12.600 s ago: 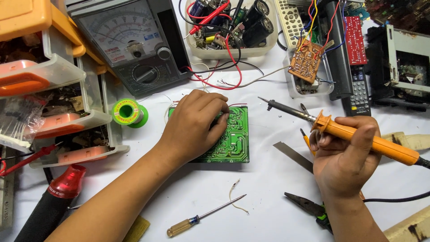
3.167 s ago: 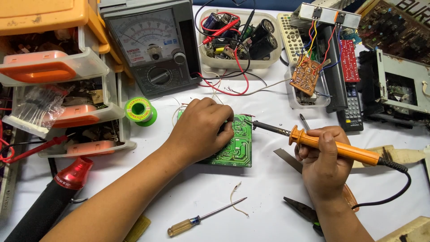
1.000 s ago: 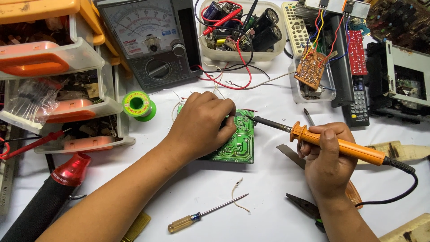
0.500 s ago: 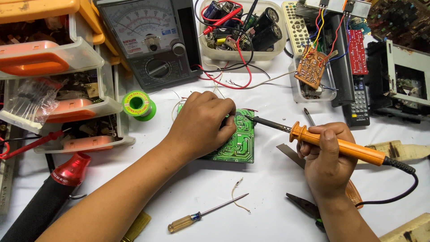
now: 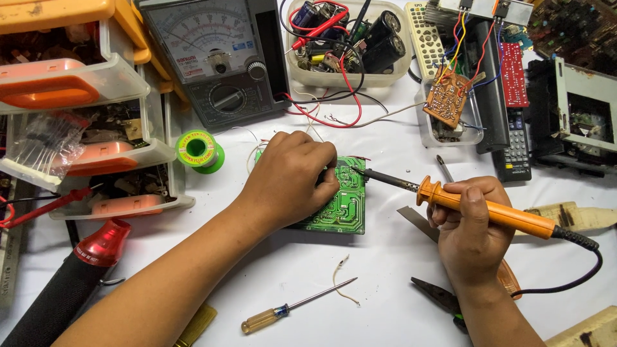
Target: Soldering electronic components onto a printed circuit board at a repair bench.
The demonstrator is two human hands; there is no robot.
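Note:
A green circuit board (image 5: 340, 204) lies flat on the white table, copper side up. My left hand (image 5: 289, 177) rests on its left half with the fingers curled over the top edge; whether it pinches solder wire I cannot tell. My right hand (image 5: 468, 225) grips an orange-handled soldering iron (image 5: 488, 210). The iron's dark tip (image 5: 353, 169) touches the board's upper edge right beside my left fingertips. Its black cord (image 5: 581, 270) runs off behind my right wrist.
An analogue meter (image 5: 215, 54) and a tub of capacitors and leads (image 5: 347, 38) stand at the back. Orange-fronted parts drawers (image 5: 83, 115) and a green solder spool (image 5: 198, 150) sit left. A screwdriver (image 5: 292, 308) and pliers (image 5: 440, 297) lie in front, remotes and small boards right.
Over the last second the iron's tip has stayed on the board's top edge and both hands have barely shifted. Much earlier the iron was held away from the board.

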